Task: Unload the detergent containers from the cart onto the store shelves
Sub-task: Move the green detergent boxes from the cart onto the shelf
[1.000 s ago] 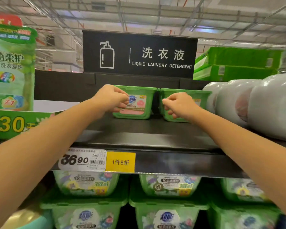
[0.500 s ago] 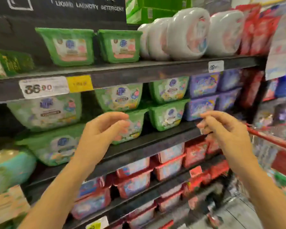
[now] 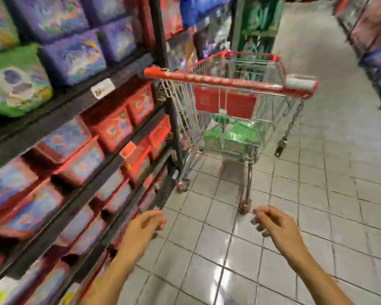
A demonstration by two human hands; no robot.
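Observation:
A wire shopping cart (image 3: 231, 81) with a red handle stands in the aisle ahead of me, close to the shelf upright. Green detergent containers (image 3: 233, 134) lie at the bottom of its basket, blurred. My left hand (image 3: 144, 227) hangs low in front of the lower shelves, fingers loosely curled, holding nothing. My right hand (image 3: 273, 224) is over the tiled floor, short of the cart, fingers loosely curled and empty. Both hands are well below and in front of the cart handle.
Dark shelves (image 3: 79, 93) run along the left, packed with purple tubs (image 3: 75, 58), red tubs (image 3: 112, 128) and a green tub (image 3: 15, 84). Grey tiled floor (image 3: 317, 194) stretches right of the cart. More shelving (image 3: 374, 40) lines the far right of the aisle.
My view has swung from the top shelf down and right to the cart. Both hands let go of the green tubs on the shelf and dropped, empty, toward the cart.

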